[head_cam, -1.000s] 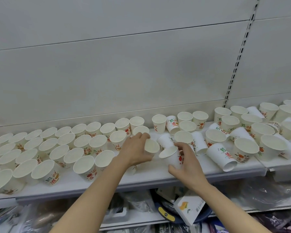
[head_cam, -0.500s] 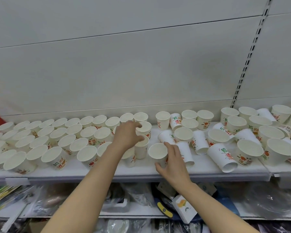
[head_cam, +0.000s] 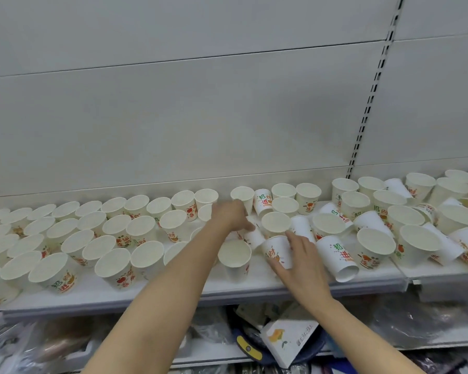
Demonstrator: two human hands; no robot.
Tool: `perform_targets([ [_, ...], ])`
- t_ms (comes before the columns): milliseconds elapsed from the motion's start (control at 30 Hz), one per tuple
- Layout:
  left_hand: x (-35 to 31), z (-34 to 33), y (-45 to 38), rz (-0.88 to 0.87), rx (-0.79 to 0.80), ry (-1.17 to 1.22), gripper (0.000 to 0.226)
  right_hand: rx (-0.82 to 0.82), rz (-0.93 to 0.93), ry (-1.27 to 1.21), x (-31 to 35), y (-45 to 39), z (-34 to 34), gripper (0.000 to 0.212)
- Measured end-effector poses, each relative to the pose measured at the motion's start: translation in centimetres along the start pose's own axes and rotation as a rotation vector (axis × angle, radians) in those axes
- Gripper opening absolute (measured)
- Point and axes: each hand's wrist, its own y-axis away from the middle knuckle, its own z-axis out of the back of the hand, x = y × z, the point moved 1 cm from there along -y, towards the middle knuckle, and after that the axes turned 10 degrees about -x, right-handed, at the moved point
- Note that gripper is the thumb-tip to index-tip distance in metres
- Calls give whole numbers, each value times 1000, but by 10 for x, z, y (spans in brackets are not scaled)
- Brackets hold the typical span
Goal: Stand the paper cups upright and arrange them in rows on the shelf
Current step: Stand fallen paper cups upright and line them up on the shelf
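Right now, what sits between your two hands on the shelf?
In the head view, an upright cup and a small tipped cup lie between the left hand and the right hand.

White paper cups (head_cam: 338,253) with red-green print, white shelf (head_cam: 106,294)

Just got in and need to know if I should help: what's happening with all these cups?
A person is sorting paper cups on a shelf. The left hand reaches among cups at the middle; whether it has a grip on one is unclear. The right hand holds a tilted cup. The cups to the left stand in rows; those to the right are jumbled, several lying down.
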Motion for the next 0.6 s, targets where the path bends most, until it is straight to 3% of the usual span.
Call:
perform_targets([
  [100, 6, 13, -1, -21, -94, -14, 19, 27, -73, 51, 6, 2, -5, 79],
  [200, 12, 13, 2, -94, -198, -183, 10, 31, -162, 98, 12, -2, -8, 78],
  [367, 18, 2, 9, -172, -232, -240, 7, 71, -280, 38, 17, -6, -10, 72],
  [600, 34, 20, -4, -149, -301, 77, 30, -16, -176, -317, 25, 13, 3, 69],
])
